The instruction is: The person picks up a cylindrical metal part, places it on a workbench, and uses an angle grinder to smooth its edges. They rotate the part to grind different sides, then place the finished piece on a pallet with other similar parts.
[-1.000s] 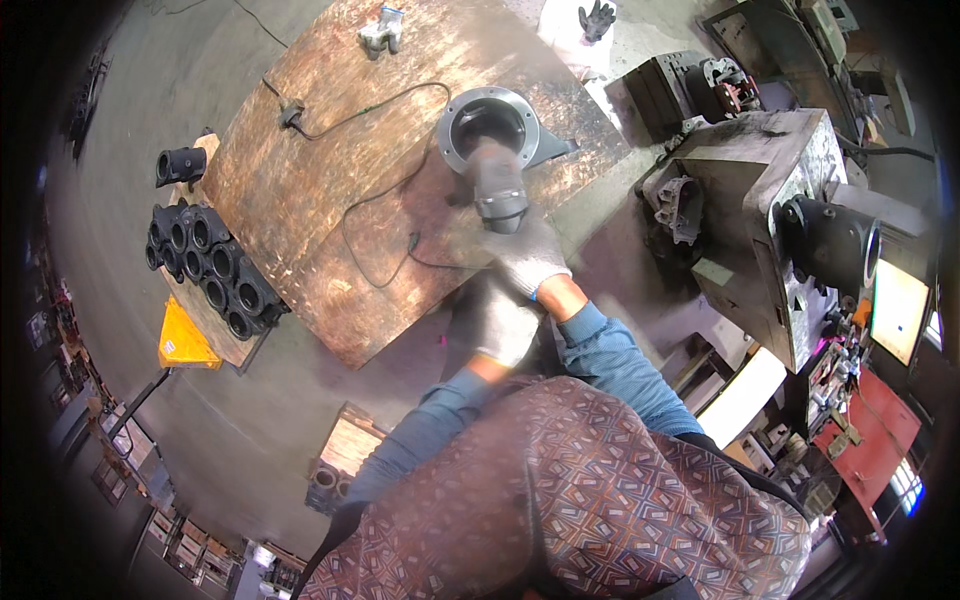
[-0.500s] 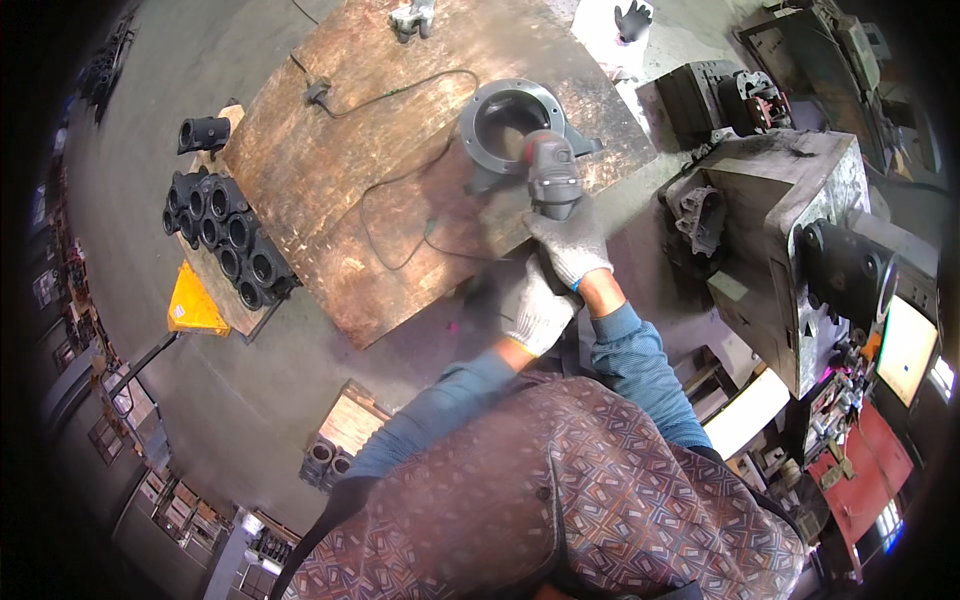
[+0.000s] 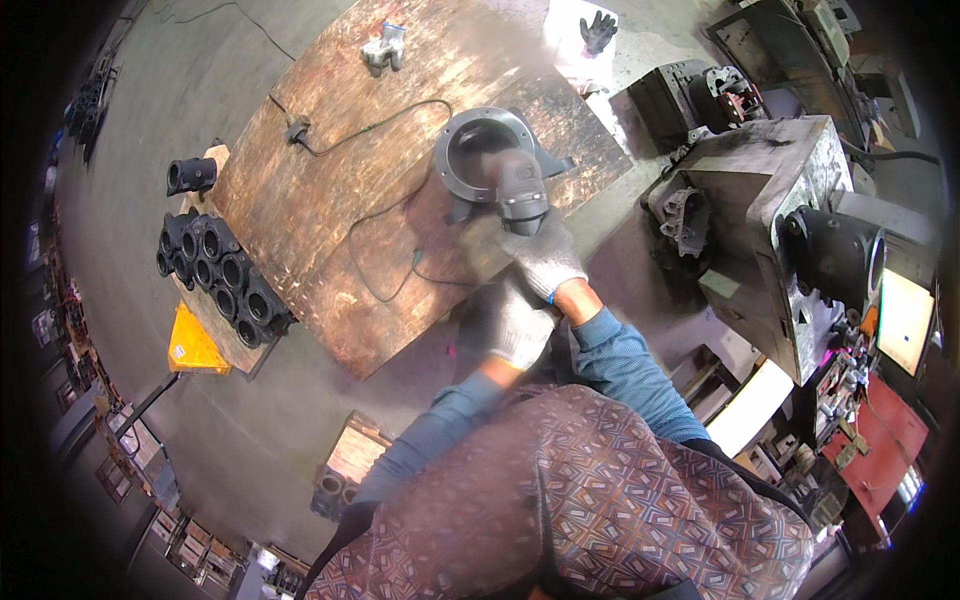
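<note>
A corded power tool that looks like an angle grinder (image 3: 523, 207) has its rounded grey head over the near right rim of a dark flanged metal casting (image 3: 457, 178). My right hand (image 3: 548, 260), in a pale knit glove, is closed round its body just behind the head. Nearer to me, my gloved left hand (image 3: 522, 322) grips the rear of the tool; its fingers are partly hidden and blurred. The casting has a round opening, bolt holes in its ring and a side arm. It lies on a worn wooden tabletop (image 3: 320, 210).
A black cable (image 3: 352, 240) loops across the wood beside a plug connector (image 3: 297, 130). Spare gloves (image 3: 384, 50) lie at the far side. Dark cylindrical castings (image 3: 225, 270) crowd a pallet on the left, near a yellow pallet jack (image 3: 195, 342). A metal machine (image 3: 760, 190) stands right.
The whole scene has shifted left and slightly down in view. Both hands keep hold of the grinder, whose head remains at the casting's near right rim.
</note>
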